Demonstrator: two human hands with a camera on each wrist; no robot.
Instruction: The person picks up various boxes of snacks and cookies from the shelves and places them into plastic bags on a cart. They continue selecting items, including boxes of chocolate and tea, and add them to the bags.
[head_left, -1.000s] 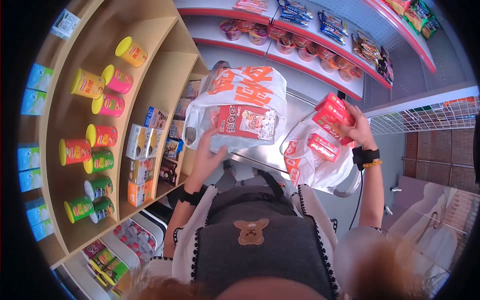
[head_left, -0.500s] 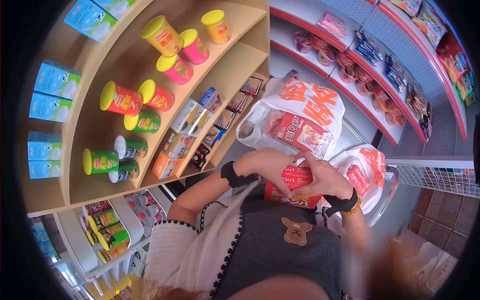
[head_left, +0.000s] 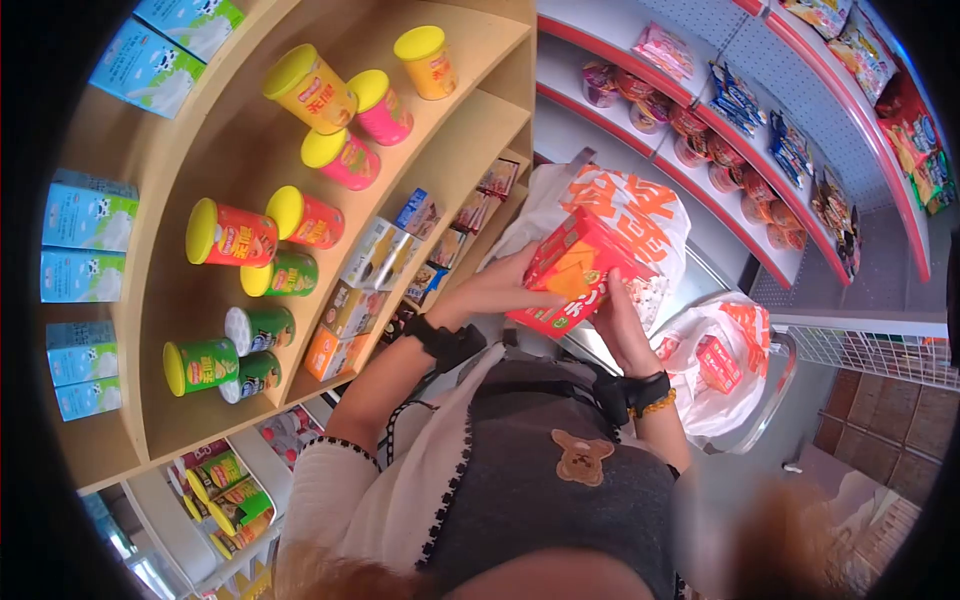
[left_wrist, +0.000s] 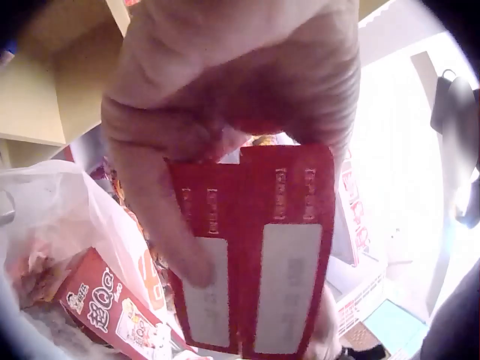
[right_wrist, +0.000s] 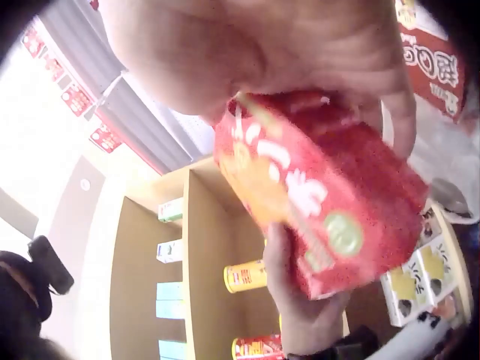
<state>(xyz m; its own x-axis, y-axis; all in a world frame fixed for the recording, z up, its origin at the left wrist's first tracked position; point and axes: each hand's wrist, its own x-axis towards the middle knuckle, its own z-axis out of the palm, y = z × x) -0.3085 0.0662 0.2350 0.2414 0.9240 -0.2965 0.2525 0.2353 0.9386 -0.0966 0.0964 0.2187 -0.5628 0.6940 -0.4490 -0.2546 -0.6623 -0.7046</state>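
Observation:
Both hands hold a pair of red snack boxes in front of the chest, tilted, with an orange picture on the face toward the head camera. My left hand grips their left side, thumb across the front. From the right, my right hand holds the lower right side. In the left wrist view, the two box ends lie side by side under the left hand's fingers. Behind the boxes, partly hidden by them, stands a white plastic bag with orange print; a red printed box shows in it.
A second white bag holding a small red box sits at the right on the metal surface. To the left rises a wooden shelf with several snack canisters. Red-edged shelves with cup noodles stand ahead.
The right hand has brought the red boxes from the right bag to the chest, where the left hand joined it. The boxes have since been raised and tilted. The view has turned left.

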